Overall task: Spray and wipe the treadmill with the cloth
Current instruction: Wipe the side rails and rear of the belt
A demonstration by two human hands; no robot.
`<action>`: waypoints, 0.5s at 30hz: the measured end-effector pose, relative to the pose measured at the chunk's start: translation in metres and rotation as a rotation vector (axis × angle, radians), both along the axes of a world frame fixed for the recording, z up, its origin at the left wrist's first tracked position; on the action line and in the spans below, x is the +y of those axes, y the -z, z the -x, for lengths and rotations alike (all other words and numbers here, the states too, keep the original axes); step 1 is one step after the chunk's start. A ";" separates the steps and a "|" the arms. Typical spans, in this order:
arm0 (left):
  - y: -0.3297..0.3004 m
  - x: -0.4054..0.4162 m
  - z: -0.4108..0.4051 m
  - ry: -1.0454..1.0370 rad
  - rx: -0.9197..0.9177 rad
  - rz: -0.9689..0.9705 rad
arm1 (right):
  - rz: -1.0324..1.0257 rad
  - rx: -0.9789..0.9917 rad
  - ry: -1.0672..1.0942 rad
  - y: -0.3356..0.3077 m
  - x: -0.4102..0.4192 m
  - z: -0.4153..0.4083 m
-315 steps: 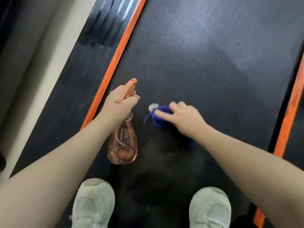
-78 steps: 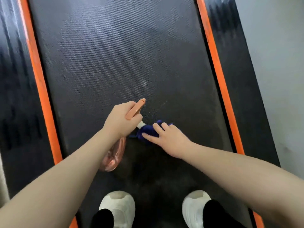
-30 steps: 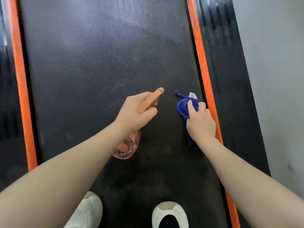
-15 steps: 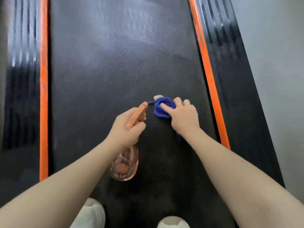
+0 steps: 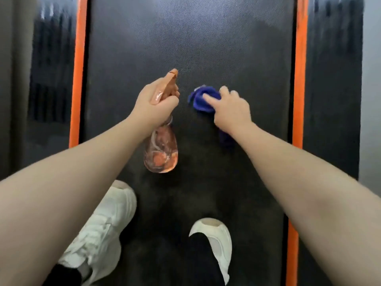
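The dark textured treadmill belt (image 5: 185, 38) fills the view, edged by orange strips on both sides. My left hand (image 5: 154, 102) grips the orange head of a clear pinkish spray bottle (image 5: 161, 151), its nozzle pointing away from me over the belt. Right beside it, my right hand (image 5: 231, 108) holds a crumpled blue cloth (image 5: 201, 99) against the belt, fingers curled over it. A tail of the cloth shows below my wrist. The belt near my feet looks darker than the part farther ahead.
My two white shoes, left (image 5: 103, 230) and right (image 5: 214, 240), stand on the belt close to me. Orange strips, left (image 5: 79, 69) and right (image 5: 299, 69), border glossy black side rails (image 5: 49, 79). Grey floor (image 5: 371, 100) lies at the far right.
The view has shifted so the belt is centred. My right hand with the cloth has slid slightly right, away from the bottle. My left hand still holds the bottle the same way.
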State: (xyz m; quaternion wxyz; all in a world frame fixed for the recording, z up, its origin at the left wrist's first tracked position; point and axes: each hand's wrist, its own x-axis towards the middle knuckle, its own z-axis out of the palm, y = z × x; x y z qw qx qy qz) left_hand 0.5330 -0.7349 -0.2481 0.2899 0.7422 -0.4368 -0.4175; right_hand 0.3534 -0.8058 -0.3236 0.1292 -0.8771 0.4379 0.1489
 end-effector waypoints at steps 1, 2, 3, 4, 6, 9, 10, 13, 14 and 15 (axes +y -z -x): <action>0.000 0.008 0.000 -0.013 0.000 -0.023 | 0.006 0.024 0.140 0.000 -0.009 0.001; 0.001 0.018 -0.001 -0.024 -0.007 -0.041 | 0.029 0.050 0.211 0.001 -0.008 -0.002; 0.001 0.028 -0.001 -0.032 -0.010 -0.052 | 0.051 0.067 0.208 -0.001 0.001 -0.008; -0.002 0.037 -0.001 -0.040 -0.008 -0.054 | 0.048 0.048 0.158 -0.003 0.016 -0.016; -0.005 0.047 0.002 -0.037 0.005 -0.044 | -0.062 -0.028 -0.007 -0.007 0.057 -0.030; -0.008 0.047 0.001 -0.023 0.005 -0.056 | -0.291 -0.060 -0.333 -0.009 0.102 -0.039; -0.007 0.046 0.000 -0.031 0.007 -0.062 | -0.329 -0.069 -0.360 -0.009 0.099 -0.040; -0.006 0.045 -0.005 -0.071 0.027 -0.005 | -0.235 -0.052 -0.201 -0.009 0.068 -0.043; -0.003 0.044 -0.008 -0.080 0.024 0.017 | -0.183 -0.042 -0.066 -0.008 0.057 -0.042; -0.003 0.043 -0.012 -0.088 0.014 0.035 | -0.143 -0.027 0.070 -0.007 0.048 -0.040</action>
